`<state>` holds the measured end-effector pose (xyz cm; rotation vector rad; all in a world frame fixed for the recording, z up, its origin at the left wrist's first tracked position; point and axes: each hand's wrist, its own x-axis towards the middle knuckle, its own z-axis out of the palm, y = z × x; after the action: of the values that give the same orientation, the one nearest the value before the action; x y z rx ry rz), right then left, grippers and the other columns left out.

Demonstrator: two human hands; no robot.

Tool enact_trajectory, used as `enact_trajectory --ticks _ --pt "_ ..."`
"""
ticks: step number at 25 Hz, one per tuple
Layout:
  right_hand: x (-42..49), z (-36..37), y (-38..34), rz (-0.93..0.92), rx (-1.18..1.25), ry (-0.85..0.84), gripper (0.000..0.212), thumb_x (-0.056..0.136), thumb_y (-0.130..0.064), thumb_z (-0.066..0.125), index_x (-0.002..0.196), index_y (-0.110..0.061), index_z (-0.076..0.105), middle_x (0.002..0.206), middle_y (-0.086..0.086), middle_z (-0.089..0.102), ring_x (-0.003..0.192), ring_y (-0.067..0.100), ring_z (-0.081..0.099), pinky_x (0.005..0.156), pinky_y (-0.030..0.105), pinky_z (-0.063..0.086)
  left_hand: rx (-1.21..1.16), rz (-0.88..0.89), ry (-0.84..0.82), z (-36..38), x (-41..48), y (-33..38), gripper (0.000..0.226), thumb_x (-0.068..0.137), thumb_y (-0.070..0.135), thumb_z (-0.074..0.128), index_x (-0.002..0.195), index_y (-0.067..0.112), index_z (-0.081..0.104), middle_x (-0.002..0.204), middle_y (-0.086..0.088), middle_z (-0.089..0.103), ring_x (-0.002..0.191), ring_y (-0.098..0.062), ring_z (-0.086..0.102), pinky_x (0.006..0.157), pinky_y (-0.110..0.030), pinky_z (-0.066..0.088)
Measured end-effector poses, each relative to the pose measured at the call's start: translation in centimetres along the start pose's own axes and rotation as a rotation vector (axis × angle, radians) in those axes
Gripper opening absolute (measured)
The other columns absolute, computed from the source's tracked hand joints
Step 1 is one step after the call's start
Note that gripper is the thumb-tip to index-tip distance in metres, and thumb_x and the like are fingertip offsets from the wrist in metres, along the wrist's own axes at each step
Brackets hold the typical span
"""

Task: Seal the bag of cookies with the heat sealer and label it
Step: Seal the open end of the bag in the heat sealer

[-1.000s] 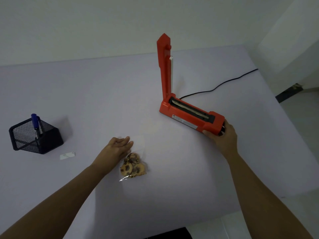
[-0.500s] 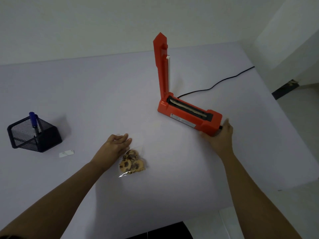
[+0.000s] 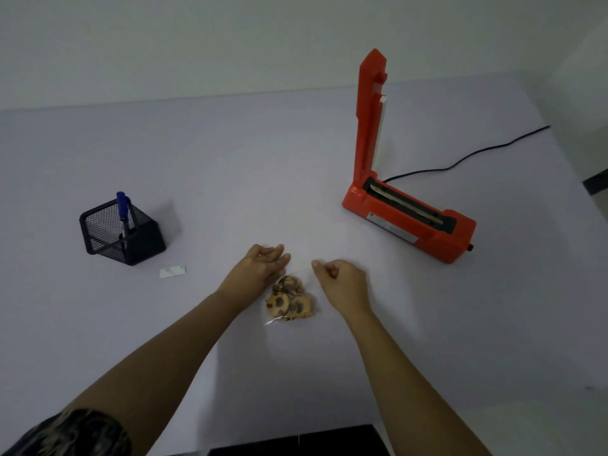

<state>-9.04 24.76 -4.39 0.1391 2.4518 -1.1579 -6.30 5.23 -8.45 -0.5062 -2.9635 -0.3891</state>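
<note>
Clear cookie bag (image 3: 289,299) lies flat; orange heat sealer (image 3: 408,222) open

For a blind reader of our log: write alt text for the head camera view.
Two hands are at the far end of a clear bag of cookies on a pale table, left hand relaxed, right hand curled. An orange heat sealer, arm raised, stands to the right; a mesh pen holder and white label sit left.

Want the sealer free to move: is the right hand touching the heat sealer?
Apart. The head view shows bare table between the right hand and the heat sealer.
</note>
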Motion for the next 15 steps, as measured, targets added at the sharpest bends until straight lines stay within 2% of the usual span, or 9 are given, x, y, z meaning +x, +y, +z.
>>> enact_trajectory --ticks 3,5,7,9,11,13,15 --pt "1.8 1.0 -1.2 0.089 -0.034 -0.065 0.040 0.076 -0.046 0.069 0.053 -0.016 0.057 0.052 -0.002 0.056 0.055 0.013 0.053 0.053 0.022 0.036 0.016 -0.004 -0.017 0.4 -0.2 -0.4 0.054 0.098 0.038 0.027 0.105 0.005 0.070 0.110 -0.016 0.069 0.088 -0.032 0.066 0.085 -0.026 0.041" --pt "2.6 1.4 -1.3 0.134 -0.070 -0.088 0.033 0.071 -0.043 0.075 0.066 -0.011 0.069 0.068 0.006 0.070 0.065 0.017 0.061 0.062 0.022 0.042 0.018 -0.005 -0.018 0.6 -0.2 -0.5 0.048 0.094 0.036 0.034 0.107 0.007 0.069 0.111 -0.015 0.069 0.089 -0.032 0.065 0.085 -0.029 0.047" --pt "2.8 1.4 -1.4 0.149 -0.129 -0.079 0.035 0.069 -0.039 0.078 0.082 -0.007 0.072 0.085 0.008 0.073 0.077 0.019 0.065 0.066 0.022 0.042 0.005 -0.002 -0.016 0.6 -0.4 -0.5 0.050 0.096 0.036 0.031 0.107 0.007 0.070 0.111 -0.013 0.069 0.088 -0.030 0.066 0.083 -0.029 0.051" --pt "2.5 1.3 -1.4 0.121 -0.181 -0.060 0.033 0.070 -0.036 0.078 0.082 -0.008 0.066 0.082 0.005 0.068 0.073 0.016 0.058 0.064 0.022 0.039 -0.003 0.009 -0.006 0.5 -0.4 -0.4 0.062 0.100 0.039 0.017 0.107 0.007 0.070 0.111 -0.012 0.069 0.088 -0.029 0.066 0.085 -0.029 0.049" --pt "2.0 1.2 -1.3 0.024 -0.166 -0.012 0.030 0.071 -0.032 0.078 0.080 -0.012 0.057 0.076 0.001 0.057 0.068 0.014 0.050 0.058 0.021 0.035 -0.018 0.010 -0.012 0.1 -0.2 -0.3 0.062 0.100 0.040 0.019 0.105 0.006 0.070 0.109 -0.013 0.070 0.087 -0.029 0.066 0.087 -0.025 0.041" --pt "1.6 1.5 -0.7 -0.232 -0.148 0.013 0.027 0.074 -0.021 0.076 0.077 -0.014 0.050 0.076 -0.001 0.049 0.068 0.014 0.045 0.055 0.019 0.032 -0.005 0.014 -0.021 -0.1 -0.2 -0.2 0.050 0.095 0.036 0.033 0.103 0.006 0.071 0.107 -0.013 0.070 0.085 -0.028 0.067 0.086 -0.024 0.039" --pt "1.7 1.6 -0.3 -0.469 -0.207 -0.047 0.010 0.079 -0.010 0.068 0.083 -0.011 0.059 0.081 -0.002 0.045 0.073 0.013 0.045 0.063 0.020 0.035 -0.002 0.026 -0.041 0.0 -0.2 -0.2 0.047 0.092 0.034 0.035 0.104 0.006 0.071 0.108 -0.013 0.070 0.087 -0.027 0.068 0.085 -0.026 0.045"
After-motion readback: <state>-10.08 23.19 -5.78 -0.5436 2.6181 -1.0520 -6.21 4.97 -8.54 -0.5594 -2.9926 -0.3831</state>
